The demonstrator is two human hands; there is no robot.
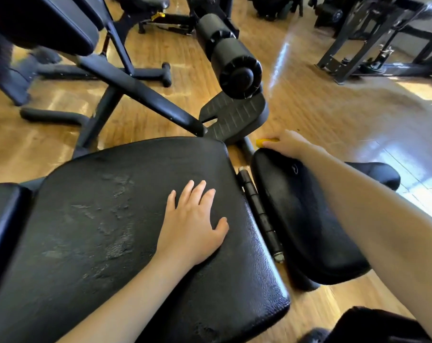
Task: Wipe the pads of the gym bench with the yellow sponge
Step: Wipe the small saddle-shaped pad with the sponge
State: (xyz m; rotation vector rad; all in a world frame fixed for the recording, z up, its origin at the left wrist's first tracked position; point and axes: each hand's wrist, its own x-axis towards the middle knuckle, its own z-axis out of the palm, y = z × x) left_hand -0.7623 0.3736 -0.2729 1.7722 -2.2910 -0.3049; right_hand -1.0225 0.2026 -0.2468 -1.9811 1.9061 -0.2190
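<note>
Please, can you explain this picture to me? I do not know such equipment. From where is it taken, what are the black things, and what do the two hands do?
There is one picture, taken by a wide-angle camera worn on a person's head, looking down at their own bare arms. No robot is involved.

The black things are parts of a gym bench on a wooden floor. The large pad in the middle has a worn, cracked surface. To its right, across a hinge, is a smaller pad. Above them are a foam roller and a footplate.

The left hand lies flat and open on the large pad and holds nothing. The right hand reaches to the far end of the smaller pad and grips a yellow sponge, mostly hidden by the fingers. Other gym machines stand behind.
</note>
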